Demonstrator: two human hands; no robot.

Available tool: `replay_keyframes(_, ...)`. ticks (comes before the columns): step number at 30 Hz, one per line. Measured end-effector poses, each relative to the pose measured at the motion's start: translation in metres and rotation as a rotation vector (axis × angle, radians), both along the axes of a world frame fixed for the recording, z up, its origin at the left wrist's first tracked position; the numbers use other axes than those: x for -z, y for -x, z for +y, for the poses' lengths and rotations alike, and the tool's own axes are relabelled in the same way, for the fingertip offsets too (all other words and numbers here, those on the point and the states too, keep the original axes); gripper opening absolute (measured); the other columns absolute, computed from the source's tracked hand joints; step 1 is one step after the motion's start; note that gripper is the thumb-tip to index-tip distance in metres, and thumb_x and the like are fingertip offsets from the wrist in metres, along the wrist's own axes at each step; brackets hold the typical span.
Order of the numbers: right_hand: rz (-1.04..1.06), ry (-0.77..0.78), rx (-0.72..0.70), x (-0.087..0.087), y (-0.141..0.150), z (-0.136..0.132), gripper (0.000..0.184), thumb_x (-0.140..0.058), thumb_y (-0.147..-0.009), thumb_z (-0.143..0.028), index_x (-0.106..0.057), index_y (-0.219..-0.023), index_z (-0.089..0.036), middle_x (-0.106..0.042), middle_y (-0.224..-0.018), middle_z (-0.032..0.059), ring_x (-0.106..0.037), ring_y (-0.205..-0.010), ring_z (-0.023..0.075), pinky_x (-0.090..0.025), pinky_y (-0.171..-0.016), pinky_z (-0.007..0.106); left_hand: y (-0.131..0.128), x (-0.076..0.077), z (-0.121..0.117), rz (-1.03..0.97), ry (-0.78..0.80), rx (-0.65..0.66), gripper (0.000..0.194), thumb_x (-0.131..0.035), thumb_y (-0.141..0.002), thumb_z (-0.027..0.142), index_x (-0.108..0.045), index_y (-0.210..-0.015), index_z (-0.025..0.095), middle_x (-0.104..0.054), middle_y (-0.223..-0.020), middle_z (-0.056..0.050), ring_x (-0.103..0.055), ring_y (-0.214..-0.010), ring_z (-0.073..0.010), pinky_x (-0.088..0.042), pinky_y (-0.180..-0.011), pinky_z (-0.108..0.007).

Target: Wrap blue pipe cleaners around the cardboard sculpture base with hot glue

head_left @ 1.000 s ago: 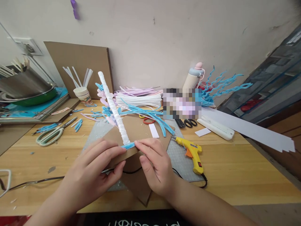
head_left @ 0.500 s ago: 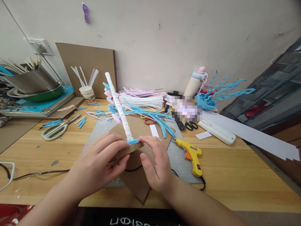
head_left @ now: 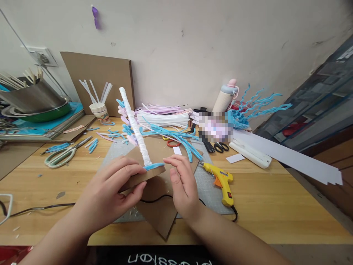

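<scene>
My left hand (head_left: 113, 187) grips a thick cardboard base (head_left: 149, 176) between fingers and thumb, a little above the table. Along the top of the base runs a strip of blue pipe cleaner (head_left: 154, 166). From it rises a white wrapped post (head_left: 135, 127), tilted to the left. Pink and blue fuzzy pieces (head_left: 127, 129) sit on the post's left side. My right hand (head_left: 184, 187) is just right of the base, fingers loosely curled and apart, with nothing in it. Part of the base is hidden behind my left hand.
A yellow glue gun (head_left: 224, 182) lies at right on the grey cutting mat (head_left: 212, 202). Green-handled scissors (head_left: 64, 154) lie at left. Behind are blue pipe cleaners (head_left: 179, 136), a white bundle (head_left: 165, 119), a paper cup (head_left: 98, 110) and a bottle (head_left: 224, 97). A black cord (head_left: 44, 208) crosses the table.
My right hand has come off the right end of the base, its fingers curling more. The base and post, in my left hand, have shifted slightly left along with the whole view.
</scene>
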State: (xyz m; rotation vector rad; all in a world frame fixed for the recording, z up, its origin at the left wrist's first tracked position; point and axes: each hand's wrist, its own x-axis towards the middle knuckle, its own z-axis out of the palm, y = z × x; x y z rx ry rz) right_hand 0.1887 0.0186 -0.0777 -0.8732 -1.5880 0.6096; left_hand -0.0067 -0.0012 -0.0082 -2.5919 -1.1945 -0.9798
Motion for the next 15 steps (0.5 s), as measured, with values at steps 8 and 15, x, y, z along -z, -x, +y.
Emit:
replay_keyframes(8,0.492,0.612,-0.110,0.012,0.008,0.018,0.036,-0.050,-0.094,-0.047,-0.074,-0.100,-0.022,-0.073,-0.112,0.0070,-0.063,-0.110,0.0221,-0.042,-0.107,0.044,0.010,-0.006,0.010,-0.036,0.051,-0.035,0.019,-0.060,-0.085,0.016,-0.058,-0.103,0.022,-0.063,-0.095,-0.003,-0.063,-0.086,-0.0143,-0.053,-0.075,-0.026)
replay_keyframes(15,0.604,0.824,-0.178,0.026,0.018,0.020,0.042,-0.047,-0.093,-0.047,-0.076,-0.093,-0.017,-0.079,-0.099,0.0103,-0.072,-0.098,0.0247,-0.051,-0.096,0.046,0.013,-0.003,0.006,-0.031,0.009,-0.032,0.021,-0.061,-0.085,0.015,-0.058,-0.105,0.022,-0.063,-0.095,-0.003,-0.062,-0.086,-0.0137,-0.053,-0.075,-0.025)
